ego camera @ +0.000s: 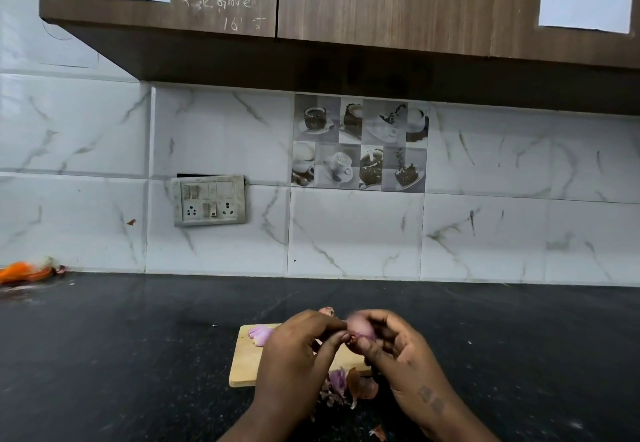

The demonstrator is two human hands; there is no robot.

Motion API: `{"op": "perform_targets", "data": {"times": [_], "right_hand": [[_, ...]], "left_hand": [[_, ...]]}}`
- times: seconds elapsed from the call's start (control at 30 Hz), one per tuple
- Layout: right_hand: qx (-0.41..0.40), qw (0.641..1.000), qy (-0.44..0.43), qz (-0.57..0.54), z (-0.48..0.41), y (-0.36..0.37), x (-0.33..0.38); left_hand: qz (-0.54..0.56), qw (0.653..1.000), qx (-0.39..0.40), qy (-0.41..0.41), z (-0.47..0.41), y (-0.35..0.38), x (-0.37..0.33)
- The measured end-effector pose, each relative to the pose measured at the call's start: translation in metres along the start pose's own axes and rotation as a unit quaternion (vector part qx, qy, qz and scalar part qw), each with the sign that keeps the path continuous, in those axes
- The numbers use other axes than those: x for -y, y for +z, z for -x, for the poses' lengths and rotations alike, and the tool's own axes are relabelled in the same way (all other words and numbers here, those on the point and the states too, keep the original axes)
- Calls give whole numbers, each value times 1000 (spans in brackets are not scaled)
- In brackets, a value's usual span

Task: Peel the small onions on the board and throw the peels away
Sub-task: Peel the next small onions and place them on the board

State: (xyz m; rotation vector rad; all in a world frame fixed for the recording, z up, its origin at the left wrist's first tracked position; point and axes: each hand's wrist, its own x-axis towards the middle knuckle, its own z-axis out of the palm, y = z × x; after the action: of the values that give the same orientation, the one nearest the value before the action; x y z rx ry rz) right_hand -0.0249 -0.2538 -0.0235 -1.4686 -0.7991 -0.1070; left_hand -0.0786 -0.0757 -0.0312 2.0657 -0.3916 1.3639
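While my right hand grips the onion to steady it, my left hand pinches what appears to be its skin; peels lie beneath.

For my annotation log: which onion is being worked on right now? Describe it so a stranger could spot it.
On the black counter lies a wooden cutting board, and above it two hands meet. The onion is the pinkish bulb pinched between the left hand and right hand, unlike the peeled onions lying on the board's far left corner.
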Motion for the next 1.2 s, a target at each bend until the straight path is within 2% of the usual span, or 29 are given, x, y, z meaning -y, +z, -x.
{"op": "perform_targets", "data": {"times": [0.9,1.2], "right_hand": [[-35,999,-8,-1,-2,-2,2],[-14,1000,-19,7,0,0,1]], "left_hand": [[-38,999,22,31,1,0,-7],[-105,994,12,-4,2,0,-12]]}}
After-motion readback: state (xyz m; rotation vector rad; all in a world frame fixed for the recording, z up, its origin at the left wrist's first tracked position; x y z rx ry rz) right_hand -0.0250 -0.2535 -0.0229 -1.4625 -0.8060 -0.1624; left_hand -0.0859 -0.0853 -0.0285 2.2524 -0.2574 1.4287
